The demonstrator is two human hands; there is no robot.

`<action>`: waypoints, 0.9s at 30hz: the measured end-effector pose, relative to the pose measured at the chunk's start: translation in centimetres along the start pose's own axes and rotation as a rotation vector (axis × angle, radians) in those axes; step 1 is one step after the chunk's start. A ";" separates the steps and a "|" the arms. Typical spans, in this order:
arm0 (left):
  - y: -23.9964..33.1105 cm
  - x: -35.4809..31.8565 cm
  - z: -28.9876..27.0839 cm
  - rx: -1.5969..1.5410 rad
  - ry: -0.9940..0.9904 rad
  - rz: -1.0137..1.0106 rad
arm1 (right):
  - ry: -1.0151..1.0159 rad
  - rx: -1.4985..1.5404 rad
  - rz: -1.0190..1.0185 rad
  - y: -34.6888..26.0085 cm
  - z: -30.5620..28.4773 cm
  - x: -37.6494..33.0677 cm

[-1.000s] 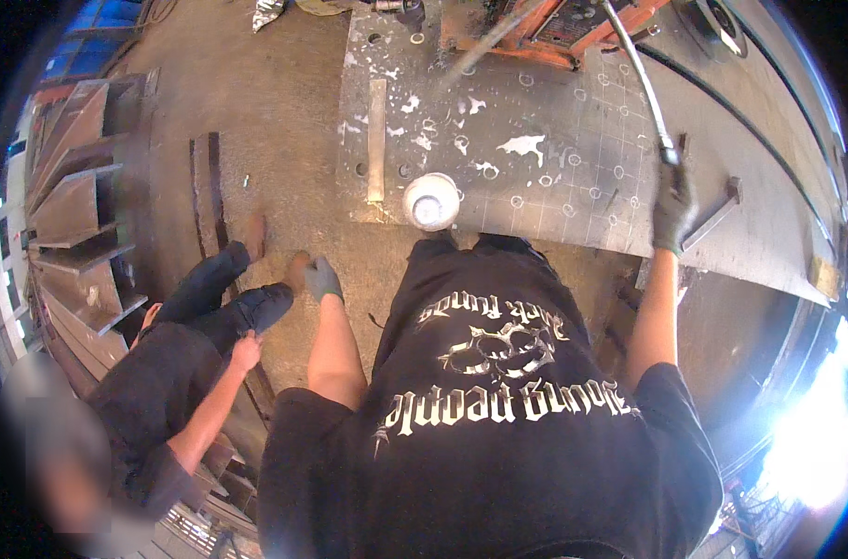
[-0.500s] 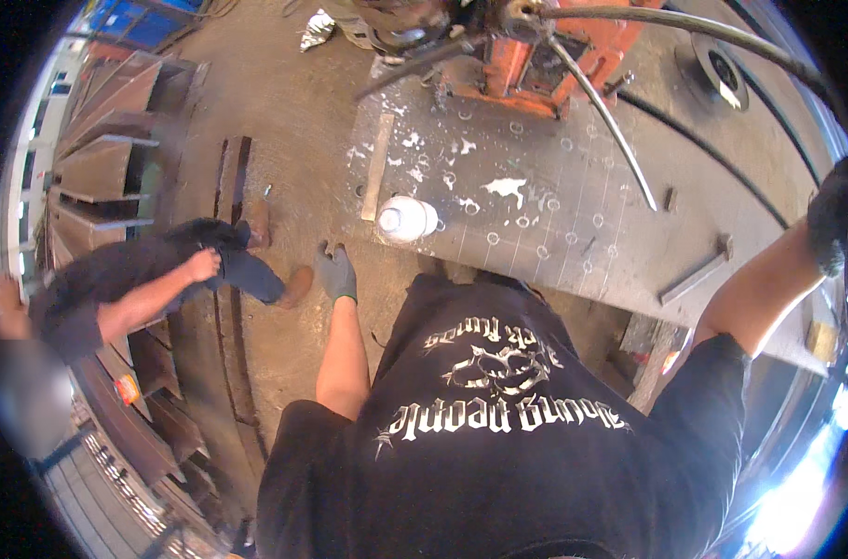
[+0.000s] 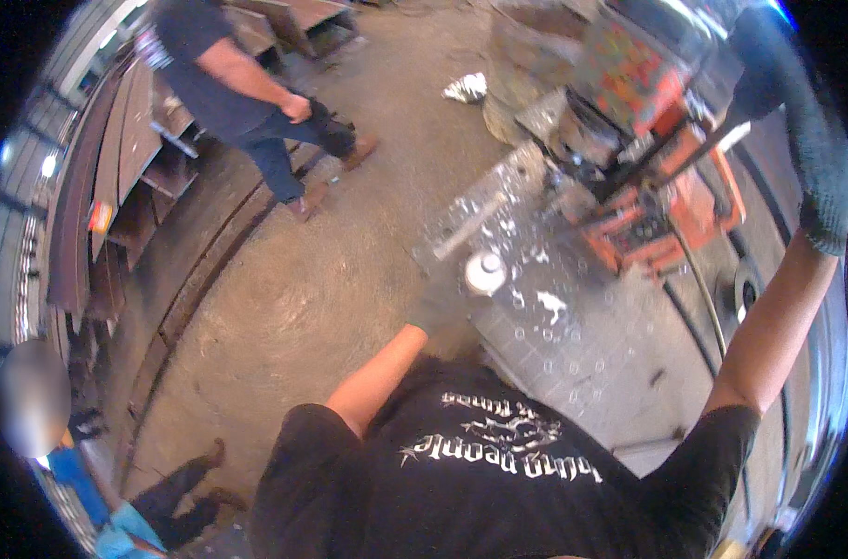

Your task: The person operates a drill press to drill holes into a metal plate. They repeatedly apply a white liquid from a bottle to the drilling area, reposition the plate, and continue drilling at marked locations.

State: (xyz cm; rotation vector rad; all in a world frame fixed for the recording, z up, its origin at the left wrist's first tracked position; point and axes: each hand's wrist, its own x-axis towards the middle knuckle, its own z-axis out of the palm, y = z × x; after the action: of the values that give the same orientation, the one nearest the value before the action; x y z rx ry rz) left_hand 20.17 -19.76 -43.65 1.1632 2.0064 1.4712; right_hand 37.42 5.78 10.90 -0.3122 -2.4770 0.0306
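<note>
My left hand (image 3: 450,315), in a grey glove, is smeared by motion beside the near-left edge of the metal table (image 3: 517,349). It is close to a white bottle (image 3: 485,273) standing on the tabletop; its fingers cannot be made out. My right hand (image 3: 820,177), in a dark grey-green glove, is raised at the upper right. Its fingers run into a blurred dark shape (image 3: 759,70), so whether they grip anything does not show. Below and left of that hand stands an orange machine (image 3: 643,228) with dark bars across it.
A flat strip (image 3: 470,226) lies along the table's far-left side. At the upper left a person (image 3: 228,93) walks past stacked steel beams (image 3: 130,149); another person (image 3: 130,531) is at the lower left. A cable (image 3: 698,270) hangs from the machine. Silvery foil (image 3: 466,88) lies on the floor.
The view has swung left, so the table and machine appear turned and farther right. My right hand has risen toward the upper right; my left hand is now nearer the bottle. Another person has come into view.
</note>
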 end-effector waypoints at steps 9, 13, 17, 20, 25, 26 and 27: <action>0.1 2.7 1.5 -0.046 -0.234 0.042 | -0.188 0.106 0.010 -0.5 2.1 4.9; 1.2 2.6 0.1 -0.114 -0.289 -0.043 | -0.157 0.203 0.182 -3.8 3.2 6.2; 2.3 2.4 0.1 -0.249 -0.334 -0.049 | -0.024 0.154 0.218 -3.1 2.8 5.0; 2.1 1.8 0.3 -0.437 -0.343 -0.209 | 0.033 0.100 0.242 -3.6 3.0 4.9; 1.0 1.5 0.6 -0.678 -0.305 -0.265 | 0.023 -0.092 0.100 -3.5 3.5 5.2; -0.2 1.8 1.3 -0.717 -0.321 -0.316 | 0.010 -0.238 -0.007 -3.1 3.3 5.5; -1.4 1.9 2.0 -0.756 -0.336 -0.367 | 0.003 -0.266 -0.063 -2.8 3.2 5.5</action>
State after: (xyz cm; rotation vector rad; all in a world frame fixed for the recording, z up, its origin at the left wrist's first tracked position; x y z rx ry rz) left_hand 19.98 -17.23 -45.34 0.6185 1.1761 1.5037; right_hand 30.64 4.55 11.89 -0.3455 -2.4871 -0.3275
